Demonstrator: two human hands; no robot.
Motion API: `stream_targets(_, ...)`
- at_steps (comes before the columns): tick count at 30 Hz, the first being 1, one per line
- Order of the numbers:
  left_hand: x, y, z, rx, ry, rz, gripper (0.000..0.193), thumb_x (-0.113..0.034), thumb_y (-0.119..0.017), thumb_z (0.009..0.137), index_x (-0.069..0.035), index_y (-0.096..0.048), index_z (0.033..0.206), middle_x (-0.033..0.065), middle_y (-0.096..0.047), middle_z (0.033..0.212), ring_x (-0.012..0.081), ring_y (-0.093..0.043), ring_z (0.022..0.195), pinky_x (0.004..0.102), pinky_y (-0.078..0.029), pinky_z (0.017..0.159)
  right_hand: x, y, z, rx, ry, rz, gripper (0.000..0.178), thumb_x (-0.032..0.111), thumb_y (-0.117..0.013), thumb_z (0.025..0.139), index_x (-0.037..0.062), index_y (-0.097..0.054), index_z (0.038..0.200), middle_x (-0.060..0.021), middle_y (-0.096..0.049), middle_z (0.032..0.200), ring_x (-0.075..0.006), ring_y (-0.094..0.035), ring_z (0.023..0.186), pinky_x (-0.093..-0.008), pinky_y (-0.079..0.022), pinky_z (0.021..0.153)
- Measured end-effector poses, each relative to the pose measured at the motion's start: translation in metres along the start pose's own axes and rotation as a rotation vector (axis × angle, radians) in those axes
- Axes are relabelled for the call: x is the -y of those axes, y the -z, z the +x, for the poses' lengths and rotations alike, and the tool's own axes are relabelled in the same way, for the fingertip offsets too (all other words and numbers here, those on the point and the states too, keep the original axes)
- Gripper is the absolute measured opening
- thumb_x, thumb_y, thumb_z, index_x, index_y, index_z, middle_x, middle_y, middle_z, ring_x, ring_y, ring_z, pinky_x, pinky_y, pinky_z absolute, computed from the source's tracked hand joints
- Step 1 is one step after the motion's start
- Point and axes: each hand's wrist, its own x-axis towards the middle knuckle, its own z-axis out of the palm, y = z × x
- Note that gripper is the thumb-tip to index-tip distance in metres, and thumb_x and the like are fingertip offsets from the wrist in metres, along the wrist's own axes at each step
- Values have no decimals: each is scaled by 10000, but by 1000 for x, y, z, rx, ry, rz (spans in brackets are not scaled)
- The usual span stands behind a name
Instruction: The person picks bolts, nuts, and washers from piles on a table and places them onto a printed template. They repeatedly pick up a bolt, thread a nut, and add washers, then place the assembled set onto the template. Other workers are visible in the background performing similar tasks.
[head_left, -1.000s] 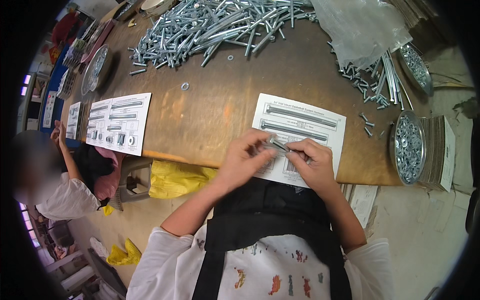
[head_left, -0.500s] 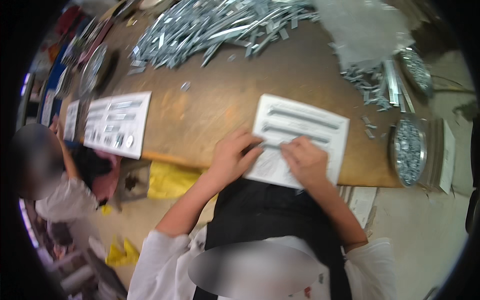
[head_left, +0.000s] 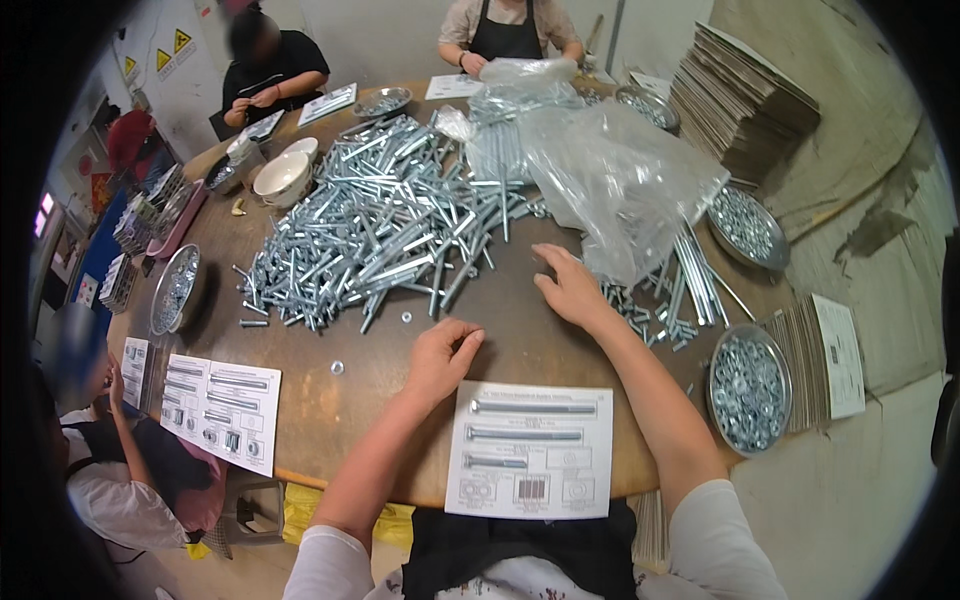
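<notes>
In front of me at the table's near edge lies a white printed card [head_left: 580, 485], with a long bolt [head_left: 535, 407], another bolt [head_left: 525, 434] and a shorter bolt [head_left: 497, 461] in rows above its lower outlines. My left hand [head_left: 445, 355] is above the table just beyond the card's top left corner, its fingers curled in; whatever they may hold is hidden. Farther out, my right hand [head_left: 572, 288] reaches between the big bolt pile [head_left: 370, 230] and some short bolts [head_left: 640, 315]. Its fingers are apart, with nothing seen in them.
A clear plastic bag [head_left: 630, 180] covers part of the bolts. Bowls of small metal parts stand right [head_left: 750, 390], far right [head_left: 745, 228] and left [head_left: 178, 290]. Card stacks [head_left: 740, 100] rise behind. A co-worker [head_left: 130, 450] sits left beside filled cards [head_left: 220, 410]; others sit across.
Both hands have left the card; the right has reached forward to the bolts and opened, while the left has moved just past the card's top edge. My view has tilted up to the far side.
</notes>
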Motion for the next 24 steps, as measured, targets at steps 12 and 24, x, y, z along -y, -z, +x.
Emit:
stream_targets(12,19,0,5,-71,66,-54,154,-131,-676,916,21,-701,904,111,-680,783,175,-629,662,303,-482,613,-92,-39,112,-288,3,-291,255,178,-672,859,73,-719,1087,-152,-658,1210,-362,-621,1088,-432,-487,959)
stream_targets(24,21,-4,3,-35,-16,58,250,-180,-732,863,-46,-701,1072,104,-685,892,209,-663,732,333,-518,676,41,-47,-57,197,281,-88,246,48,-592,884,103,-722,1086,-142,-605,1352,-365,-535,1281,-432,-463,1039)
